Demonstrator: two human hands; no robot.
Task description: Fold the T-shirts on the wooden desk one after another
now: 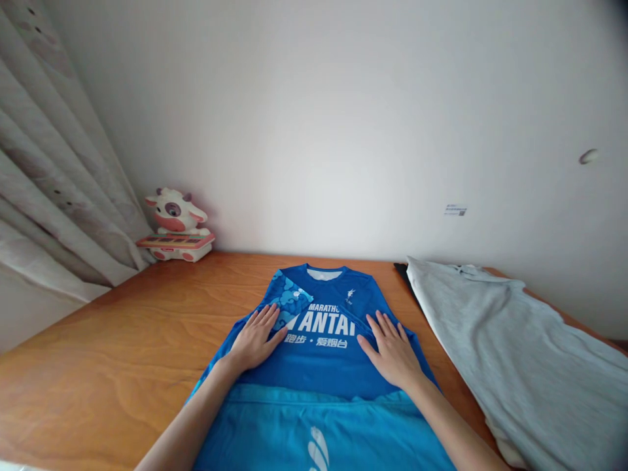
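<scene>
A blue running shirt (pixel 314 369) with white lettering lies front up on the wooden table, its collar toward the wall. Both sleeves are folded inward over the chest, the left one patterned in lighter blue. My left hand (pixel 258 337) rests flat on the shirt's left side, touching the folded sleeve, fingers stretched out. On the opposite side, my right hand (pixel 390 347) lies flat over the other folded sleeve, fingers apart. Nearest to me, a lighter blue band of fabric with a white logo (pixel 318 450) crosses the shirt below the lettering.
To the right, grey garments (pixel 520 347) lie on the wooden table (pixel 122 366), with a bit of black cloth beneath. A toy cow with a keyboard (pixel 176 226) stands at the back left corner beside a curtain (pixel 53 176). A white wall (pixel 333 131) borders the far edge.
</scene>
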